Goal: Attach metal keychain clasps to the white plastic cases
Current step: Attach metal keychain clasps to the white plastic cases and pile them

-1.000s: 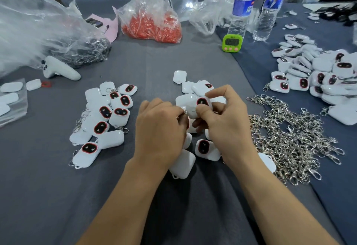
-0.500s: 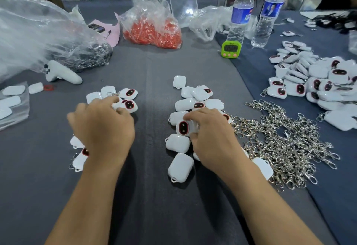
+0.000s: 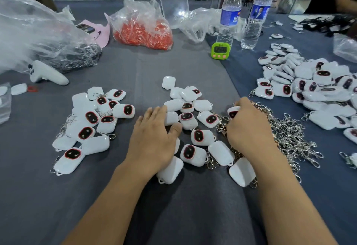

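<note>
Grey cloth covers the worktop [image 3: 38,196], which carries every part of the job.

Head view, change:
- Half a second ago the left grip hung over the done pile and the right grip sat at centre on the loose cases.
- The left grip [image 3: 154,138] now rests on the loose cases [image 3: 204,119]. Its fingers are nearly straight and it is released, holding nothing.
- The right grip [image 3: 249,128] has shifted right onto the near edge of the clasps [image 3: 295,136]. Its fingers are curled, grasping one case [image 3: 233,111] just above the chain heap.

Meaning, as a judgement: one unit appears finished and set aside, and a new cycle has begun. The case in hand has yet to receive a clasp.

Surroundings:
- The done pile [image 3: 92,125] lies to the left, with clasps fitted.
- A larger heap [image 3: 309,90] lies far right.
- Behind stand a timer [image 3: 220,50], two bottles [image 3: 229,16] and a bag of red parts [image 3: 143,30].
- A white controller [image 3: 46,74] lies at left.

Obstructions:
- The clasps are tangled together, so lifting one will probably drag others.
- Several loose cases touch the heap's near edge, with chain running under them.
</note>
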The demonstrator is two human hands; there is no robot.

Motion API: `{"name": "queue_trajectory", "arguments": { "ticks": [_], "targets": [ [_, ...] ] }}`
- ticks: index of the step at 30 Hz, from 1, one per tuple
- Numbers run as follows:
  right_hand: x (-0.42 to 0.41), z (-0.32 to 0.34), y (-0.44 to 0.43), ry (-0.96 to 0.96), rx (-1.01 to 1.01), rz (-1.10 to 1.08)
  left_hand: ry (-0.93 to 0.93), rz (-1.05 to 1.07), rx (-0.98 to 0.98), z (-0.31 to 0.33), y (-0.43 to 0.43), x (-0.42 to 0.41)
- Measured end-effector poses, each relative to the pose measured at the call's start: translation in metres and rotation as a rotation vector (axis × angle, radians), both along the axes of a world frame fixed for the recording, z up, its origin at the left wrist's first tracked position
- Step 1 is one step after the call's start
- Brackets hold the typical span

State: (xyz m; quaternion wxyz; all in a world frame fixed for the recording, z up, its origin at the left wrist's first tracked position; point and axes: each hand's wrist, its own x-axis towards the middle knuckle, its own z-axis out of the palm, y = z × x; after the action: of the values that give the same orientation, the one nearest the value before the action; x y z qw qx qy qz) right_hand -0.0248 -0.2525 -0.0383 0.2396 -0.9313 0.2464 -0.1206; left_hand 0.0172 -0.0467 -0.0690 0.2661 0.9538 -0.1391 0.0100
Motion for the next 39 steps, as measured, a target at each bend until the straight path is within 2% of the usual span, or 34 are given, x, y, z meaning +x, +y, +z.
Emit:
{"name": "queue_trajectory", "arguments": {
  "ticks": [3, 5, 11, 15, 17, 19, 22, 23, 25, 28, 33, 39],
  "targets": [
    [0.0, -0.005, 0.004, 0.06, -0.103, 0.155, 0.008, -0.077, -0.01, 0.002, 0.001, -0.002],
    [0.003, -0.005, 0.005, 0.066, -0.122, 0.185, 0.01, -0.075, -0.058, 0.004, 0.002, -0.004],
    [0.002, -0.003, 0.008, 0.004, -0.146, 0.11, -0.015, 0.007, -0.171, 0.009, 0.001, -0.007],
    [0.001, 0.004, 0.01, -0.223, -0.121, -0.068, -0.112, 0.055, -0.267, 0.01, 0.002, -0.008],
    [0.0, 0.006, 0.012, -0.405, -0.012, -0.085, -0.182, 0.062, -0.328, 0.012, 0.001, -0.011],
    [0.001, 0.008, 0.02, -0.516, 0.259, -0.001, -0.229, 0.043, -0.403, 0.015, 0.0, -0.013],
    [0.001, 0.009, 0.041, -0.522, 0.85, 0.171, -0.192, -0.045, -0.507, 0.018, -0.004, -0.015],
    [0.002, 0.007, 0.047, -0.498, 0.968, 0.219, -0.154, -0.076, -0.535, 0.019, -0.005, -0.016],
    [0.004, 0.003, 0.052, -0.451, 1.062, 0.274, -0.084, -0.117, -0.574, 0.021, -0.007, -0.017],
    [0.007, -0.001, 0.055, -0.456, 1.072, 0.259, -0.052, -0.135, -0.596, 0.024, -0.006, -0.018],
    [0.005, -0.004, 0.064, -0.487, 0.811, 0.256, -0.113, -0.075, -0.52, 0.024, -0.005, -0.019],
    [0.006, -0.004, 0.07, -0.489, 0.807, 0.21, -0.225, -0.034, -0.456, 0.022, -0.002, -0.018]
  ]
}}
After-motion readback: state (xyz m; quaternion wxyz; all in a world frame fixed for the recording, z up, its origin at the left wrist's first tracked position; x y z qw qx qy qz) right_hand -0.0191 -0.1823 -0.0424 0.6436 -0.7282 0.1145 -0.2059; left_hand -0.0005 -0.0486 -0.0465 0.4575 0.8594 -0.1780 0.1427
